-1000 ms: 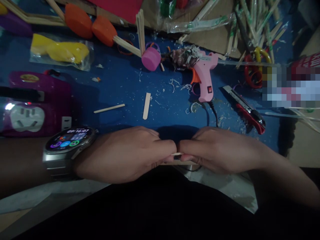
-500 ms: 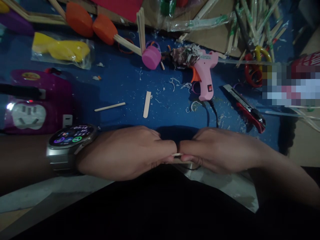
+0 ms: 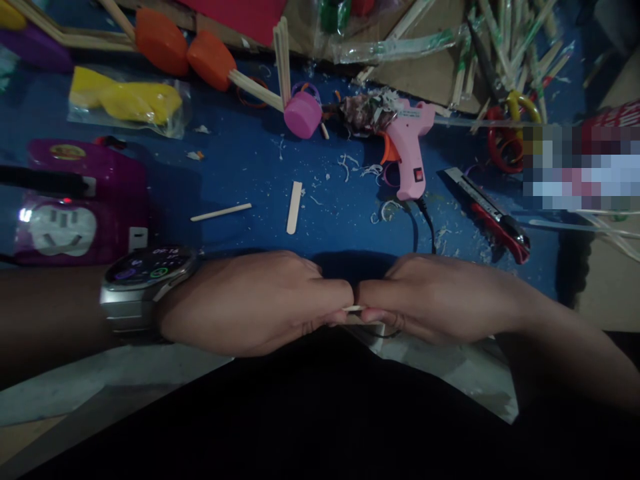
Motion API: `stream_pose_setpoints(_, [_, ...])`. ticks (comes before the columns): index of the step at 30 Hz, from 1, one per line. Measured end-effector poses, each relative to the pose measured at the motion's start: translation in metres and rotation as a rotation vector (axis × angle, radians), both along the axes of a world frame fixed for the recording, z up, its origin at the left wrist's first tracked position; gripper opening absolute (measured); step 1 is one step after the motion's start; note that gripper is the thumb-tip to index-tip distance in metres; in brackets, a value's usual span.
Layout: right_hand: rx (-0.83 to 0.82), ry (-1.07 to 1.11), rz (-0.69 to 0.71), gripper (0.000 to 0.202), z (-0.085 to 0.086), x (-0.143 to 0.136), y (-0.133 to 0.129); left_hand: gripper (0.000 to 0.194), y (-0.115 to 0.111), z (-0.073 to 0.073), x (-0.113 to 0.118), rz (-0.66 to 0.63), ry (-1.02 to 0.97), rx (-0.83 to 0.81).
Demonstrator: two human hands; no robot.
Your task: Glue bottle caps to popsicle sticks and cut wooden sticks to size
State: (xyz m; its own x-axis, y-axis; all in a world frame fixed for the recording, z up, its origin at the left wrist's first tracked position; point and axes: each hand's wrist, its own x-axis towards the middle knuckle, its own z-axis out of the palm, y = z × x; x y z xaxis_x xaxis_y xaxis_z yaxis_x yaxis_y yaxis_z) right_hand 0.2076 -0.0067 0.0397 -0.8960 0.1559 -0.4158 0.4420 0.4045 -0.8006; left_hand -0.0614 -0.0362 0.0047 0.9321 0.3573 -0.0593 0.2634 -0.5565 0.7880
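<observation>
My left hand (image 3: 250, 303), with a watch (image 3: 150, 270) on its wrist, and my right hand (image 3: 440, 297) meet at the table's near edge. Both are closed on a small wooden stick (image 3: 354, 309), which shows as a pale sliver between the thumbs; the fingers hide most of it. Beyond them on the blue table (image 3: 240, 167) lie a short flat stick piece (image 3: 294, 208) and a thinner stick (image 3: 221, 213). A pink glue gun (image 3: 414, 147) rests farther back, its nozzle end wrapped and covered in glue strands.
A purple power box (image 3: 85, 200) stands at left. Red-handled cutter (image 3: 493, 217) and scissors (image 3: 505, 140) lie at right. Along the back are a bagged yellow item (image 3: 125, 100), orange pieces (image 3: 161, 41), a pink cap (image 3: 303, 115) and wrapped sticks (image 3: 510, 47).
Both hands keep the same hold on the stick. The left wrist and watch have shifted very slightly right, and the view has moved a little.
</observation>
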Motion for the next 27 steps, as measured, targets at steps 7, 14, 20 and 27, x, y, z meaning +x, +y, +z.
stream_pose_setpoints(7, [-0.017,0.029,-0.011,0.026,-0.0005,0.0007,-0.0007,0.024,0.0000,-0.0020,-0.0001,-0.001,-0.014,0.002])
stream_pose_setpoints(14, [-0.014,0.069,-0.022,0.027,-0.0025,0.0022,-0.0020,0.024,0.0005,-0.0029,-0.0008,-0.002,-0.026,-0.039])
stream_pose_setpoints(20, [0.014,0.082,-0.016,0.026,-0.0031,0.0030,-0.0024,0.026,0.0016,-0.0012,-0.0004,0.003,0.003,-0.072])
stream_pose_setpoints(27, [0.023,0.068,-0.001,0.024,-0.0002,0.0014,-0.0016,0.024,0.0018,-0.0006,0.0007,-0.004,-0.005,-0.049])
